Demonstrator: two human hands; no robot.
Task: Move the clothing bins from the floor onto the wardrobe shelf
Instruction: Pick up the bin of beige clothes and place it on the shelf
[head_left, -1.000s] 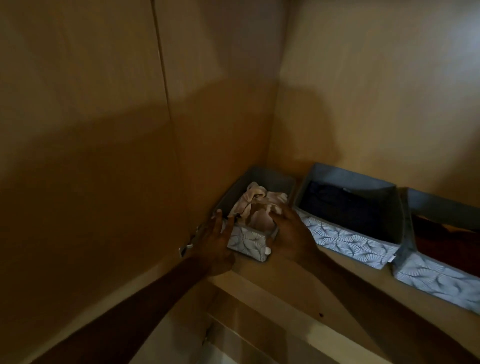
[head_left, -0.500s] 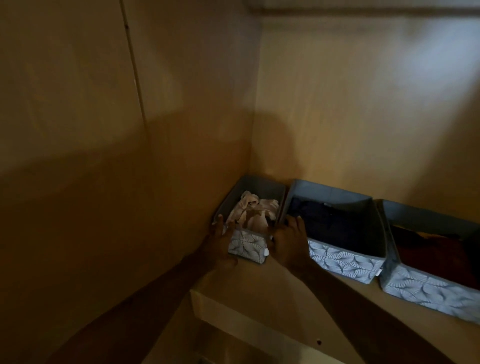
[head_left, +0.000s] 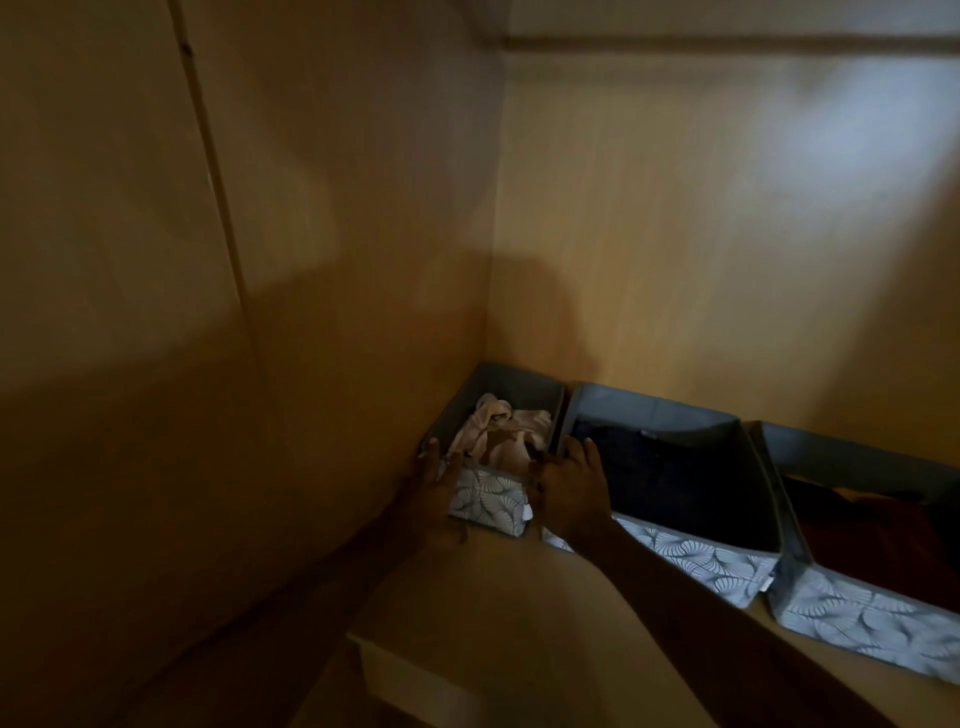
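**Risk: small bin (head_left: 488, 499) jams in corner**

Left hand (head_left: 431, 493) at its left front corner, grip unclear in the dark. Right hand (head_left: 569, 493) flat-fingered on the right corner. Small bin sits on shelf (head_left: 498, 597), far-left corner. Uneven push could skew it into middle bin (head_left: 696, 561) or side wall (head_left: 363, 364).

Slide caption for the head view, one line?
Left hand and right hand flank the small bin in the shelf corner, beside the middle bin and end bin.

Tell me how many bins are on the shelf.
3. The corner bin; the middle bin beside it; the right bin, cut off by the frame edge, so more may be hidden.
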